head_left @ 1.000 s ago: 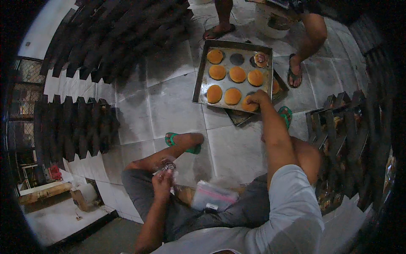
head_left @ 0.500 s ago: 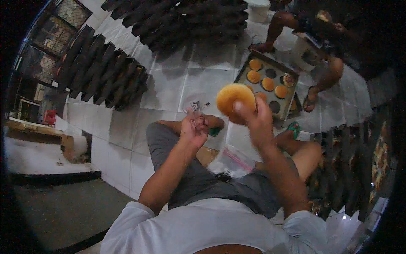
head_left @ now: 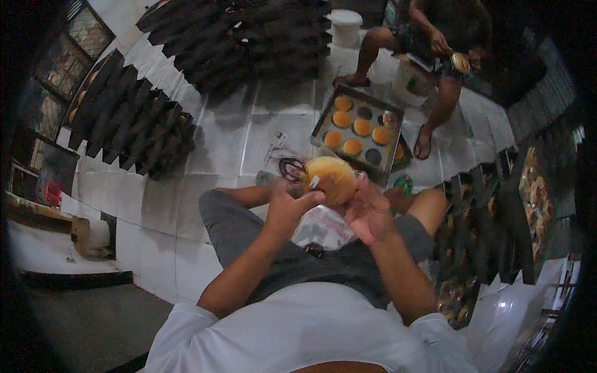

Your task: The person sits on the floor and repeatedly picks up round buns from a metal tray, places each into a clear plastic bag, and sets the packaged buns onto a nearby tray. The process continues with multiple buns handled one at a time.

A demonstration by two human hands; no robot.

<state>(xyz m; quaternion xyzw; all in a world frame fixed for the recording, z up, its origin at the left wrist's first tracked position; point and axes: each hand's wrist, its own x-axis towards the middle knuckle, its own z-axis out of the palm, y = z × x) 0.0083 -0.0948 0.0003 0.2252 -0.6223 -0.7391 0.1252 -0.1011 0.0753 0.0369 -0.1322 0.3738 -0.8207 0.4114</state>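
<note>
A round golden bun (head_left: 333,175) is in front of my lap, seemingly inside a clear plastic bag (head_left: 292,169) with dark printed marks. My left hand (head_left: 285,210) grips its near left side, with the thumb pressed on a small white patch of the bag. At the bun's right edge is my right hand (head_left: 371,213), its fingertips raised beside the bun and smeared by motion; whether they pinch the bag cannot be made out. Below the bun, a stack of clear plastic bags (head_left: 318,229) lies between my legs.
A metal tray (head_left: 373,99) of several golden buns stands ahead on the white-tiled floor. Beyond it sits another person (head_left: 437,46) holding a bun, near a white bucket (head_left: 344,28). Dark stacked trays (head_left: 134,118) stand left, with more at the back and right.
The bun moved left and down from my raised right hand to my left hand, where plastic now surrounds it. My right hand let go of its earlier hold. The view shifted slightly.
</note>
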